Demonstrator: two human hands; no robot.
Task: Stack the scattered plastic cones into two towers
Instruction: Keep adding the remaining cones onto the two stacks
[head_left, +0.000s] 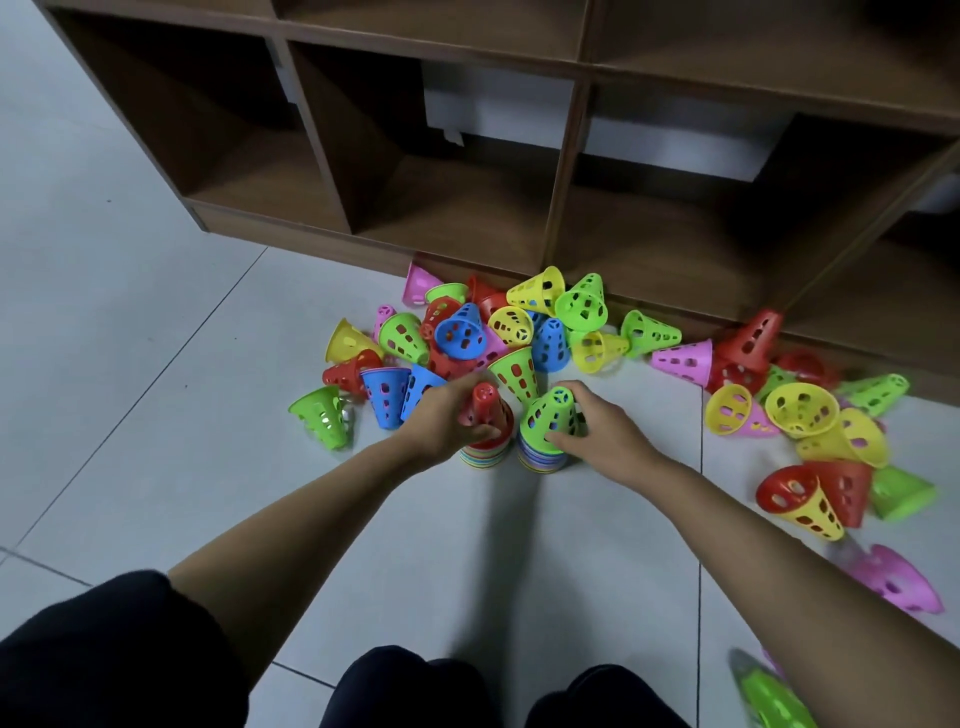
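Two short towers of nested plastic cones stand side by side on the floor tiles. The left tower (484, 457) is topped by a red cone (488, 408), which my left hand (445, 418) grips around its sides. The right tower (540, 457) is topped by a green cone (550, 418), held by my right hand (605, 428) with fingers curled round it. Behind the towers lies a heap of scattered cones (493, 327) in several colours. More loose cones (810, 415) lie to the right.
A brown wooden shelf unit (566, 171) with open compartments stands right behind the heap. A pink cone (896, 577) and a green cone (774, 696) lie near my right forearm. My knees in dark trousers show at the bottom edge.
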